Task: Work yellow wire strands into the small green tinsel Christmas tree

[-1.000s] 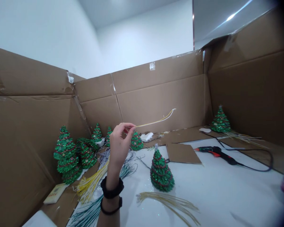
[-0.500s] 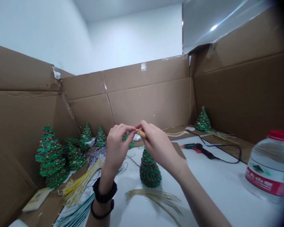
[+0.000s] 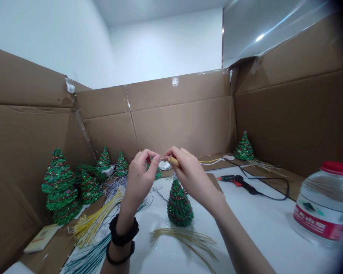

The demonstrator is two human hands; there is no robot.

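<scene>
Both hands are raised over the white board, fingertips almost meeting. My left hand (image 3: 143, 171) pinches something small that I cannot make out. My right hand (image 3: 185, 171) is closed around a tool with a light wooden handle (image 3: 174, 162), its thin tip pointing toward the left fingertips. Under my right hand a small green beaded tree (image 3: 180, 205) stands upright on the board. In front of it lies a loose bundle of gold-coloured strands (image 3: 185, 238).
Several green trees (image 3: 61, 182) stand at the left beside yellow strands (image 3: 98, 220) and teal strands (image 3: 88, 255). A glue gun (image 3: 240, 182) with a black cord lies right, near a red-capped bottle (image 3: 322, 205). Cardboard walls (image 3: 183, 118) enclose the table.
My fingertips have drawn slightly apart, and a thin piece now shows between them. The view has shifted a little.
</scene>
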